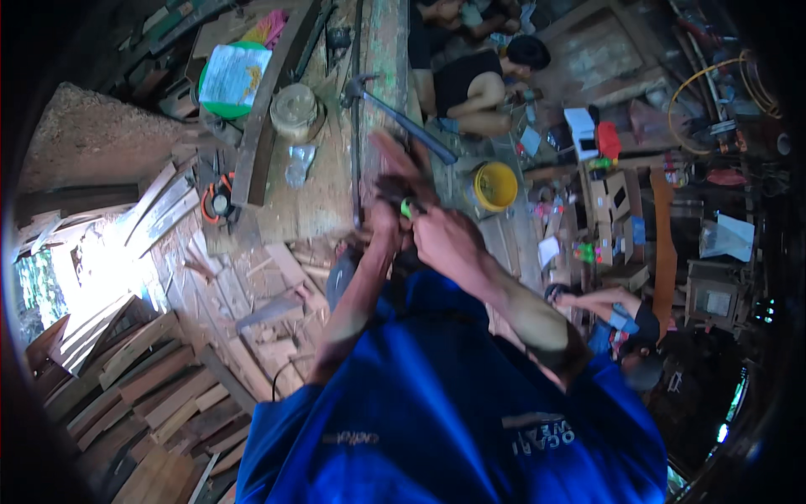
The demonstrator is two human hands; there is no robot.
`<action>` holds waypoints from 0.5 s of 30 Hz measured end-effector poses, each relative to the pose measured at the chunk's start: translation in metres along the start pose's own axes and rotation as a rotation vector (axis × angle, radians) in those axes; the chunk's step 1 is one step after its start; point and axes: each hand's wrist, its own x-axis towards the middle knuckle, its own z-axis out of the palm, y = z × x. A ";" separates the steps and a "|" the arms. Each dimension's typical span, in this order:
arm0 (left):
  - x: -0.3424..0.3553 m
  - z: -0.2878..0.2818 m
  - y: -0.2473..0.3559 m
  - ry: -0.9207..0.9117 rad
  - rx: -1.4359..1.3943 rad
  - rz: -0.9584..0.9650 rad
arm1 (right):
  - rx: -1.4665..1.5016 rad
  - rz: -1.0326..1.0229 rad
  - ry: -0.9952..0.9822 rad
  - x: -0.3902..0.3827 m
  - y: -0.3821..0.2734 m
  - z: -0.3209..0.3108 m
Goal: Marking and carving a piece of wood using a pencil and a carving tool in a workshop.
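My right hand (447, 239) is closed round a tool with a bright green part (409, 207); its working end is blurred and I cannot make out its kind. Close beside it, my left hand (384, 225) is curled at a dark shape under the green part, its fingers mostly hidden. A blurred reddish-brown piece of wood (398, 158) reaches forward from both hands over the workbench (382, 76). Just beyond, a claw hammer (407, 126) lies slantwise, its head to the left and its dark handle toward the right.
A yellow bucket (495, 186) stands right of my hands. On the bench's left are a round container (295, 112), a clear plastic item (299, 165) and a curved board (270, 109). Orange-handled pliers (217, 200) hang near its edge. Stacked boards (151, 386) fill the lower left; other people sit at right.
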 end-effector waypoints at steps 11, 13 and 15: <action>0.010 -0.012 -0.007 -0.007 0.374 -0.027 | -0.017 -0.104 0.007 0.024 0.001 -0.055; -0.001 -0.005 0.001 0.048 0.092 -0.100 | 0.041 -0.097 0.029 0.022 0.005 -0.057; -0.017 -0.009 0.005 0.049 0.318 -0.057 | 0.027 -0.078 0.061 0.022 0.014 -0.060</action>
